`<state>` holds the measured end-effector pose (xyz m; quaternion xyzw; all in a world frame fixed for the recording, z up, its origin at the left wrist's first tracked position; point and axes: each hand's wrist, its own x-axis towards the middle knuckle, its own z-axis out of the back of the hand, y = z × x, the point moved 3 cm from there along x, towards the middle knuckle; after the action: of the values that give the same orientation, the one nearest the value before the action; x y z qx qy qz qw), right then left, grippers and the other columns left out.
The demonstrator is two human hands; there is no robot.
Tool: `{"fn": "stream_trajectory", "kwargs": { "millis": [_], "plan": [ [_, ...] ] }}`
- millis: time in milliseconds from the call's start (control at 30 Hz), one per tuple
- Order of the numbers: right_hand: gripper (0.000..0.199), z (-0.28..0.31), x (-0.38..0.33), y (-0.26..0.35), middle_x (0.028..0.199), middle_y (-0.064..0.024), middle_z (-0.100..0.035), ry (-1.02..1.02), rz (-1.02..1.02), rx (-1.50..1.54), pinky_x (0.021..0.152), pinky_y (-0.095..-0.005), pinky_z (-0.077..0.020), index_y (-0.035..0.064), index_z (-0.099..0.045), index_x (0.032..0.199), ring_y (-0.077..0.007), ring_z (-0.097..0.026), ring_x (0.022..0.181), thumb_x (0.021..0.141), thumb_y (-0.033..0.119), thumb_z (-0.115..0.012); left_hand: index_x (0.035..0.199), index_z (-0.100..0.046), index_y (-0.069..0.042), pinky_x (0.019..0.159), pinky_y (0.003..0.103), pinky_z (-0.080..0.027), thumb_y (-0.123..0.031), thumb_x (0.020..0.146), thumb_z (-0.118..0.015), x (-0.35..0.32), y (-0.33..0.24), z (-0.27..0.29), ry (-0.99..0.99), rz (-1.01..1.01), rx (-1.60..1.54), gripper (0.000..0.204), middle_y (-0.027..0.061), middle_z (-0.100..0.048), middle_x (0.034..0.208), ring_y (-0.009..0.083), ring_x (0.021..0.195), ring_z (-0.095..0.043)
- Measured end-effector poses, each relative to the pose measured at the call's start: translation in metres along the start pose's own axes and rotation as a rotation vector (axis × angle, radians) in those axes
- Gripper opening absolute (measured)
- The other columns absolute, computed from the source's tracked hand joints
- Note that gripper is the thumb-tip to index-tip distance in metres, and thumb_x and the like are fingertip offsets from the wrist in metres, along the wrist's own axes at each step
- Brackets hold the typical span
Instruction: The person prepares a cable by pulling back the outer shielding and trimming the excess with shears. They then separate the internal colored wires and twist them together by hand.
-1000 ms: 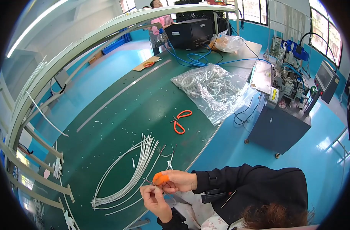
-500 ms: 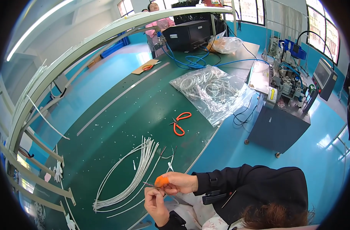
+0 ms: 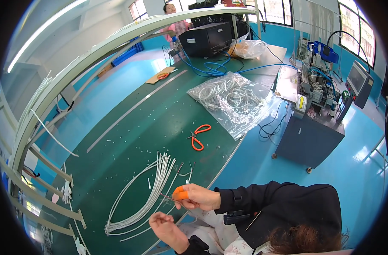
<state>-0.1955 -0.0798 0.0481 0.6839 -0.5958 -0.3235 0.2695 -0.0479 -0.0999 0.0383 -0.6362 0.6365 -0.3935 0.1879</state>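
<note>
My right hand (image 3: 199, 198), with orange finger covers, pinches the stripped end of a white cable. Thin dark and reddish wires (image 3: 166, 196) stick out to the left of its fingertips. Below and to the left, my left hand (image 3: 169, 231) is apart from it, with fingers loosely curled and nothing visible in them. Beside my hands, a bundle of white cables (image 3: 158, 182) lies in a curve on the green table (image 3: 130, 157). A few loose cables with split wire ends (image 3: 179, 168) rest at its right. Orange-handled cutters (image 3: 197, 137) lie farther back.
A clear plastic bag of coiled cables (image 3: 232, 100) lies at the table's right edge. Behind it are blue hoses (image 3: 215, 68) and a black box (image 3: 206, 40). A machine (image 3: 317, 97) stands at right, a shelf frame (image 3: 41, 102) at left. Someone in pink (image 3: 177, 29) stands beyond.
My left hand has come away from the wires and moved down and left, its fingers loosening. My right hand keeps its pinch on the cable end, almost in place.
</note>
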Motion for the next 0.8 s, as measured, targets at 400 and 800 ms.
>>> {"fn": "stream_trajectory", "kwargs": {
  "millis": [400,800],
  "plan": [
    [0.014,-0.002,0.004,0.008,0.079,-0.0047,-0.061,-0.123,0.095,-0.107,0.044,-0.0175,-0.0334,0.0036,-0.057,0.095,-0.0044,-0.046,0.05,0.088,0.016,-0.056,0.106,-0.055,-0.001,0.075,0.024,-0.04,0.0,0.074,-0.07,0.007,0.021,-0.024,0.044,0.043,0.356,0.035,0.0028,-0.049,0.097,0.0107,0.083,-0.046],
    [0.011,-0.006,-0.006,-0.003,0.077,-0.0023,-0.06,-0.159,0.052,-0.164,0.046,-0.0181,-0.0322,0.0035,-0.057,0.094,-0.0044,-0.045,0.052,0.085,0.011,-0.059,0.098,-0.058,0.0,0.074,0.023,-0.041,0.003,0.08,-0.064,-0.001,0.017,-0.014,0.042,0.053,0.296,0.019,0.0021,-0.051,0.096,0.0094,0.083,-0.048]
  ]
}}
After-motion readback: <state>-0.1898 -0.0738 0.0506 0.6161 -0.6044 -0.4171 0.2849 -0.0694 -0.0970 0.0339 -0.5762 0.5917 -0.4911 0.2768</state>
